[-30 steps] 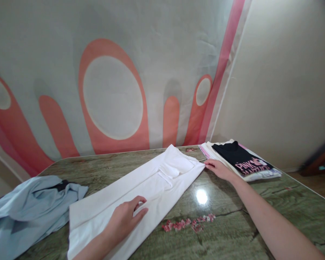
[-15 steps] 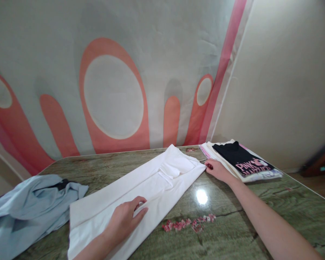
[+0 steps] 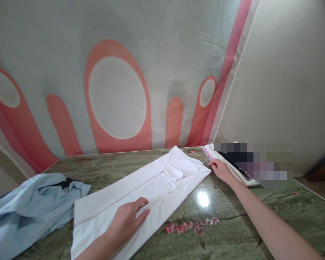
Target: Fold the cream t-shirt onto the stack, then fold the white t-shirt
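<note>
Left hand [image 3: 130,218]: open, thumb and fingers parted, lying over the near half of the white, flat-folded cloth garment [image 3: 151,187]
Right hand [image 3: 219,169]: fingers curled at the garment's far right corner; whether they pinch it I cannot tell
White garment: slantwise across the middle of the surface, a sleeve-like piece bunched on its far half
Cloth: probably light, soft and limp, nothing fragile, likely to crease or slide if dragged; fingertips on corners and edges should suit it best
Surface: glossy, green-brown, wood-patterned surface [image 3: 233,238] with a pink blossom decoration [image 3: 191,226] and a bright reflection
Either side: rumpled pale-blue cloth garment [image 3: 29,202] at left; stack of folded garments [image 3: 235,168] at right (partly pixelated)
Room: grey backdrop [image 3: 157,72] with coral rounded shapes behind, plain beige wall [image 3: 287,90] at right
</note>
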The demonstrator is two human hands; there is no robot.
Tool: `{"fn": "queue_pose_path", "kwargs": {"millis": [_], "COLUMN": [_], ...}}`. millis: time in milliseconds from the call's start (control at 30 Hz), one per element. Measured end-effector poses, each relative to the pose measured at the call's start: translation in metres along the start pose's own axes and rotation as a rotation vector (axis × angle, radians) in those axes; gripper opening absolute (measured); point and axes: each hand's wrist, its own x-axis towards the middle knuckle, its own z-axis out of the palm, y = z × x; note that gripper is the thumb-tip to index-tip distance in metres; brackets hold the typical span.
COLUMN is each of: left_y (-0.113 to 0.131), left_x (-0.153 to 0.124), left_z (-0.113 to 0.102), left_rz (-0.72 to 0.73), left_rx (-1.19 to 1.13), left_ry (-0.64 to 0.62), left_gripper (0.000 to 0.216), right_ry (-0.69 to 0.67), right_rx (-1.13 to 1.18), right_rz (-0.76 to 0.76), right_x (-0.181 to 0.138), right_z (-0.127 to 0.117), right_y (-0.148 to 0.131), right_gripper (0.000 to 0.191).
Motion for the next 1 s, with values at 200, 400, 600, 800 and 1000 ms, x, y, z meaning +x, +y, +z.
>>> {"fn": "queue_pose_path", "kwargs": {"millis": [200,400,600,800,1000], "left_y": [-0.002,-0.003,-0.004,-0.002,0.003], "left_x": [-0.001,-0.003,-0.004,-0.004,-0.004], "left_z": [0.001,0.002,0.002,0.001,-0.002], "left_rz": [0.008,0.029,0.044,0.030,0.013], "left_rx": [-0.013,-0.040,-0.049,-0.058,-0.055], "left_ry": [0.019,0.030,0.045,0.024,-0.013], "left_gripper": [0.028,0.025,0.025,0.026,0.028], "right_ry": [-0.146,-0.298,-0.381,-0.298,-0.227], "right_rx": [-0.044,-0.147,-0.142,-0.090,-0.071], "right_rz": [0.197,0.290,0.319,0.241,0.199], "right_x": [0.021,0.046,0.054,0.052,0.044], "right_z": [0.010,0.020,0.014,0.015,0.024], "right_y": [-0.011,-0.025,-0.037,-0.034,-0.020], "right_gripper": [0.024,0.018,0.015,0.017,0.020]}}
